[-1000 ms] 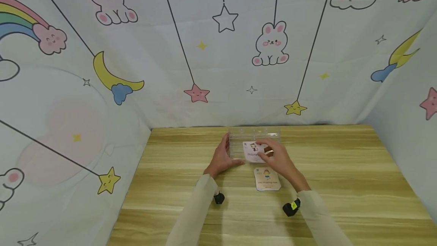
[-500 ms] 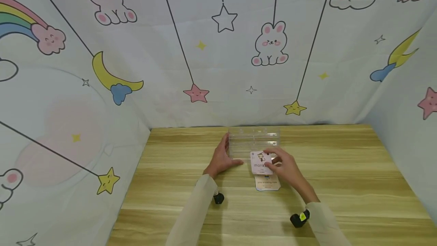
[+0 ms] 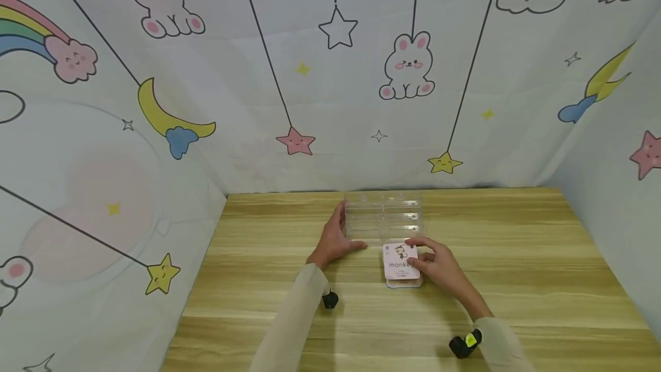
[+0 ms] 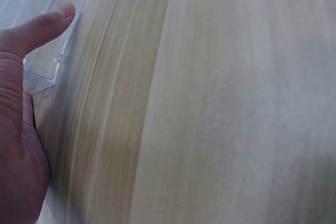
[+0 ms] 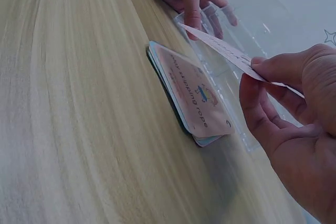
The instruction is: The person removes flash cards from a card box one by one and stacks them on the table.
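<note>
My right hand (image 3: 443, 268) pinches the right edge of a pale pink flashcard (image 3: 396, 271) printed "monkey", thumb on its face. In the right wrist view, that card tilts above a stack of flashcards (image 5: 186, 90) on the table, topped by one reading "play skipping rope". From the head, it covers most of the stack. A clear plastic case (image 3: 366, 218), with divided rows, stands behind the cards. My left hand (image 3: 333, 243) grips the case's left end, thumb along the front edge and fingers round the side.
The wood-grain table (image 3: 258, 303) meets a white printed curtain (image 3: 356, 159) right behind the case. Side curtains hang left and right. Black wrist cameras sit under both sleeves, the right one (image 3: 462, 346) close over the table.
My right hand has drawn the monkey card from in front of the case towards me and slightly right, over the stack. The left hand stays on the case.
</note>
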Tool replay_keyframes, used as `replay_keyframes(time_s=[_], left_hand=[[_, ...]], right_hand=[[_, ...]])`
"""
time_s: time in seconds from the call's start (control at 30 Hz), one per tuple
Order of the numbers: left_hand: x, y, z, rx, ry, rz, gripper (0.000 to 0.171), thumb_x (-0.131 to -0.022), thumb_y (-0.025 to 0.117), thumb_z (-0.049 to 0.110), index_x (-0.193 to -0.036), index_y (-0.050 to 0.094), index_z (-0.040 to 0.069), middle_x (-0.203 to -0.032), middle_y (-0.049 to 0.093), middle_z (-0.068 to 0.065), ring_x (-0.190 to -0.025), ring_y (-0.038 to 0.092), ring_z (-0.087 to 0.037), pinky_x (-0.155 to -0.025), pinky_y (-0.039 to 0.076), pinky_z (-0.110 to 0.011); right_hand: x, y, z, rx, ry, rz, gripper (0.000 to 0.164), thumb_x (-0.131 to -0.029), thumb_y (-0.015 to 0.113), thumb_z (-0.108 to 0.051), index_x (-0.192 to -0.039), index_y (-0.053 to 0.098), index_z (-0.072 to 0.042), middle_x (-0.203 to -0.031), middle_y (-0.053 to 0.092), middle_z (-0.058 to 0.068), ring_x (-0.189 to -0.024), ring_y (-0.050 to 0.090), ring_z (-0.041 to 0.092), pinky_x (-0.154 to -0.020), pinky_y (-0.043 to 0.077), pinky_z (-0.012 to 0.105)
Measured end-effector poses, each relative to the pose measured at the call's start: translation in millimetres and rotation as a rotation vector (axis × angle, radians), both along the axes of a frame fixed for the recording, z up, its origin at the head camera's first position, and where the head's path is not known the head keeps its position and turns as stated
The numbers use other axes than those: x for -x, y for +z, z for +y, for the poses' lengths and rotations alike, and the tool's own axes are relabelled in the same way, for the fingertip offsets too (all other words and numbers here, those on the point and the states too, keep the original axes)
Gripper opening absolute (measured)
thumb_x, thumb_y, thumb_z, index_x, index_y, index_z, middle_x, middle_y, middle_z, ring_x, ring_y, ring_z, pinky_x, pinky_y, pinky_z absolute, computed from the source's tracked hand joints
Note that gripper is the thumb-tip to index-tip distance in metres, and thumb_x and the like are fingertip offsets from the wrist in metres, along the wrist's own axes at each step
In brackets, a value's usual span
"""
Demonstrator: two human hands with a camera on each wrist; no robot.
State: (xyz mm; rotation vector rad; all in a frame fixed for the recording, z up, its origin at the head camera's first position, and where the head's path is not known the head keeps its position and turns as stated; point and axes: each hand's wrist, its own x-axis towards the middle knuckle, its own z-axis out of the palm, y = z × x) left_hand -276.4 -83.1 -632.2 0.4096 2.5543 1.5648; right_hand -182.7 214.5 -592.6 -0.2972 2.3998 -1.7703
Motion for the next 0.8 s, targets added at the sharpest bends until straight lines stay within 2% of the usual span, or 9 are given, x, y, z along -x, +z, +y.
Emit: replay_keyframes(time_s=[0.23,0.4,0.57,0.7,0.8], left_hand=[[-0.3,1.2,0,0.000,0.004,-0.013,0.132,-0.072,0.099,0.022,-0.168,0.008,0.017,-0.171,0.020,-0.005,-0.153,0.029,-0.020,-0.121,0.031,-0.027],[-1.0,0.1,0,-0.007,0.004,-0.014,0.131,-0.072,0.099,0.022,-0.168,0.009,0.018,-0.171,0.021,-0.005,-0.153,0.029,-0.020,-0.121,0.031,-0.028],[-0.9,0.2,0,-0.008,0.003,-0.007,0.131,-0.071,0.099,0.022,-0.168,0.011,0.018,-0.170,0.022,-0.004,-0.153,0.030,-0.019,-0.121,0.031,-0.027],[0.3,-0.2,0,-0.007,0.001,-0.014,0.130,-0.071,0.099,0.022,-0.168,0.011,0.019,-0.170,0.022,-0.002,-0.153,0.029,-0.017,-0.121,0.031,-0.025],[0.6,-0.6,-1,-0.007,-0.002,-0.019,0.130,-0.072,0.099,0.022,-0.168,0.011,0.019,-0.170,0.022,-0.002,-0.153,0.028,-0.017,-0.121,0.030,-0.025]], right_hand=[[-1.1,-7.1,4,-0.023,0.014,-0.076,0.041,-0.094,0.076,-0.002,-0.133,0.065,-0.001,-0.135,0.060,0.024,-0.078,0.066,0.017,-0.061,0.055,0.025],[-3.5,-10.1,3,-0.035,0.002,-0.086,0.041,-0.093,0.076,0.000,-0.133,0.065,-0.001,-0.132,0.060,0.023,-0.070,0.061,0.014,-0.056,0.051,0.023],[-5.1,-12.0,1,-0.068,-0.025,-0.062,0.041,-0.092,0.076,0.001,-0.131,0.066,0.000,-0.131,0.061,0.023,-0.067,0.059,0.013,-0.054,0.048,0.022],[-5.6,-15.6,0,-0.116,-0.037,-0.018,0.040,-0.091,0.078,0.001,-0.129,0.066,0.000,-0.129,0.062,0.023,-0.063,0.055,0.011,-0.050,0.043,0.022],[-6.7,-17.3,-2,-0.152,-0.039,0.026,0.041,-0.089,0.079,0.002,-0.127,0.067,0.000,-0.126,0.064,0.022,-0.063,0.056,0.009,-0.050,0.044,0.022]])
